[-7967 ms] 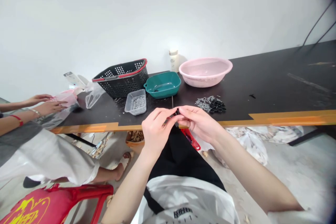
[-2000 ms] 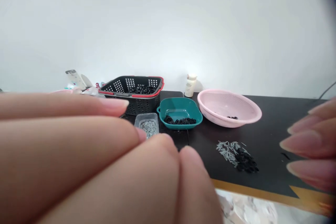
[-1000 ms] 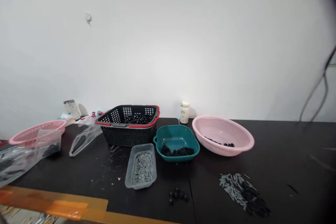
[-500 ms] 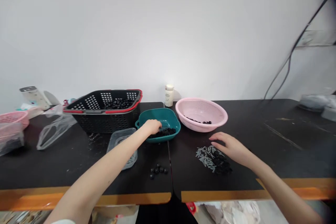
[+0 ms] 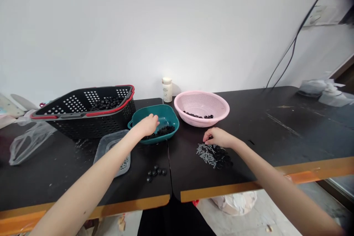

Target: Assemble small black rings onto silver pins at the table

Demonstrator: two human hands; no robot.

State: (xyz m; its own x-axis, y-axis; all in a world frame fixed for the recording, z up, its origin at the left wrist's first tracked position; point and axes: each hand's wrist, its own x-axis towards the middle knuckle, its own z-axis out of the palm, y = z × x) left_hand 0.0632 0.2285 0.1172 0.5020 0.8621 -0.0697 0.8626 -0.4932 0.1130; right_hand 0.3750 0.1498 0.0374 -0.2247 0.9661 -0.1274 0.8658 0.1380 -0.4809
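Compared with the prior view, our right hand (image 5: 218, 137) has moved closer to the grey pins (image 5: 206, 154) and black discs (image 5: 222, 161). Our left hand (image 5: 147, 125) covers part of the teal bowl (image 5: 172, 115). Neither grip can be confirmed.

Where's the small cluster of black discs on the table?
In the head view, the black discs lie just in front of the teal dish, right of the clear tray.

The left hand (image 5: 148, 125) reaches over a teal dish (image 5: 168, 110) of black discs, the right hand (image 5: 218, 137) just above a pile of grey pins and black discs (image 5: 212, 156).
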